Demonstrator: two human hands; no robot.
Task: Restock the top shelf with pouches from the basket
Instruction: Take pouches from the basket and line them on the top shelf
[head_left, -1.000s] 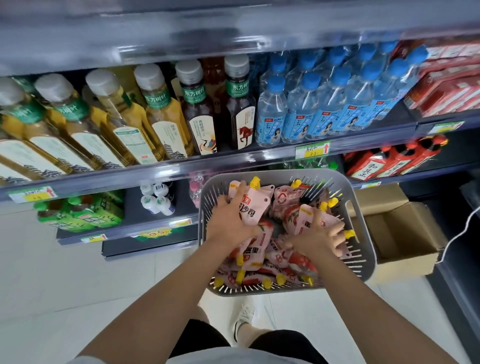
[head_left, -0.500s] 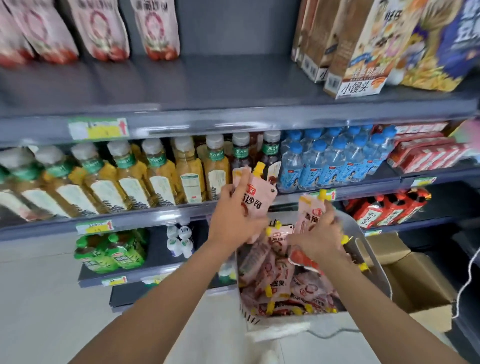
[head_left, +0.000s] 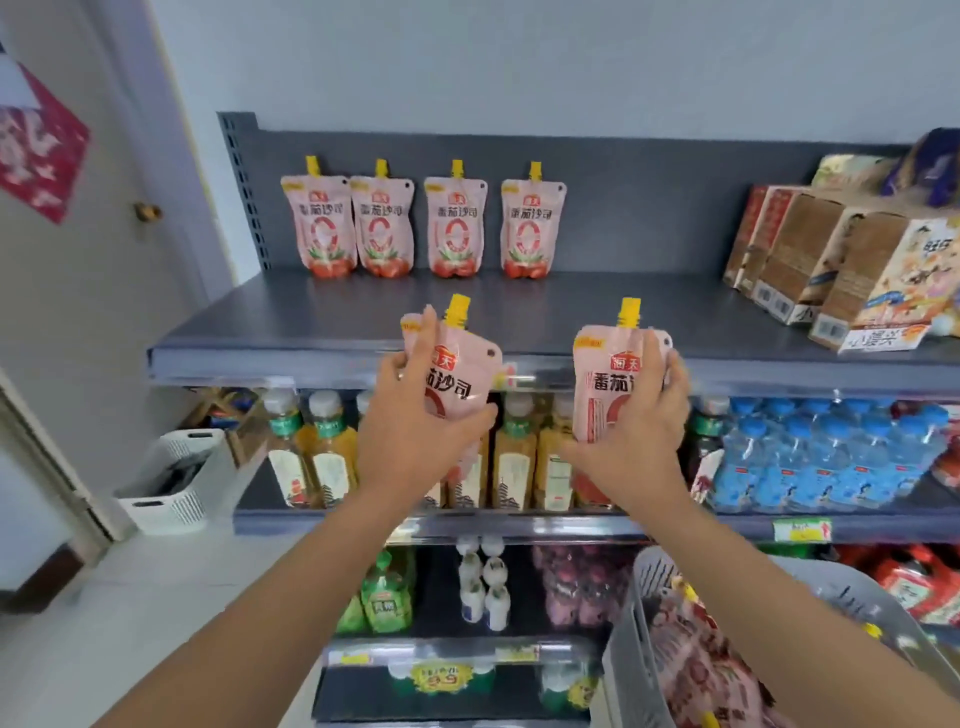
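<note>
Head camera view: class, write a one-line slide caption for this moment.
Each hand, left hand and right hand, lifts a pink pouch toward the top shelf, where four pouches already stand.

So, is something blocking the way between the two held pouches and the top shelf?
Nothing visible does. The shelf is bare in front of the four standing pouches, directly above both held pouches.

Brown snack boxes (head_left: 821, 260) stand in a row at upper right. On the middle shelf, yellow tea bottles (head_left: 511, 457) sit left of blue-capped water bottles (head_left: 826, 457). A white crate (head_left: 174, 480) rests on the floor at left, below a door knob (head_left: 147, 211).
</note>
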